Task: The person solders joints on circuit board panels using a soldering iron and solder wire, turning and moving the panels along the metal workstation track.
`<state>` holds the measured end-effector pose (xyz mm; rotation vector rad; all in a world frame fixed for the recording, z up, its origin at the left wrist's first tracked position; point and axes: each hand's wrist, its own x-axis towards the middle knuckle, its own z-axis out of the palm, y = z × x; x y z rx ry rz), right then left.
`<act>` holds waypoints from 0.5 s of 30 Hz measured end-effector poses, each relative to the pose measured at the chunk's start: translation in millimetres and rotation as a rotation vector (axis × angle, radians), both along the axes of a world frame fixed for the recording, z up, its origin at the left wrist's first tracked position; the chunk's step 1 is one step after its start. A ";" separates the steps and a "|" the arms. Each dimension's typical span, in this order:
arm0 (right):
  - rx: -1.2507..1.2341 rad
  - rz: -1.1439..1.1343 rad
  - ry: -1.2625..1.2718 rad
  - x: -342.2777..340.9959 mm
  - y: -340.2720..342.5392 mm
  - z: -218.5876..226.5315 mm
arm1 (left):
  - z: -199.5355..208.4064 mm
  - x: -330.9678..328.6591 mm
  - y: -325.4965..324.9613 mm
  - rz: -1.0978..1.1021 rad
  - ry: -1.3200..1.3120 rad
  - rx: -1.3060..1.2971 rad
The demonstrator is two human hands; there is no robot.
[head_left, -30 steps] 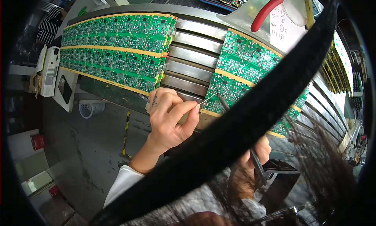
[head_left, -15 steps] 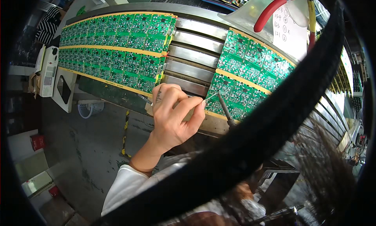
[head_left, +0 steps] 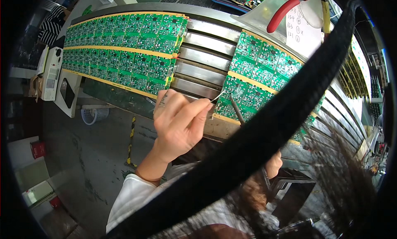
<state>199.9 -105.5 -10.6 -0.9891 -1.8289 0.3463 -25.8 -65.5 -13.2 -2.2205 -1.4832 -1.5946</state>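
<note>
My left hand pinches a thin strand of solder wire between thumb and forefinger. The wire's tip reaches over the left edge of a green circuit board panel. Just right of it, the tip of a soldering iron points at the same panel, apart from the wire. My right hand shows only in part below a broad black band; it is closed around the iron, whose middle the band hides. Left of my left hand lies a larger stack of green panels with yellow edge strips.
Metal rails run between the panels. Red-handled pliers hang near a handwritten sheet at the far right. A phone and a white box-shaped device sit at the left; a basket stands below.
My left hand and the solder wire have drawn back slightly to the left, away from the iron's tip. Part of my right hand now shows below the band.
</note>
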 end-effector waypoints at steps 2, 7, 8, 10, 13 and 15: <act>0.002 0.018 0.023 0.1 -0.8 1.1 | 1.5 -4.1 -9.0 0.032 -0.031 -0.032; -0.009 0.037 0.088 5.9 -7.1 1.1 | -7.1 -15.2 -15.2 0.051 -0.015 -0.044; -0.023 0.009 0.069 7.7 -7.8 4.6 | -10.7 -15.3 -16.3 0.049 -0.018 -0.044; -0.038 -0.034 0.087 10.7 -11.6 2.5 | -11.7 -14.0 -17.9 0.029 0.024 -0.043; -0.023 -0.022 0.118 14.7 -15.8 -2.4 | -9.5 -9.2 -24.8 0.008 0.028 -0.101; -0.025 -0.021 0.130 11.7 -21.4 -3.2 | -13.4 -7.5 -30.9 -0.013 0.010 -0.137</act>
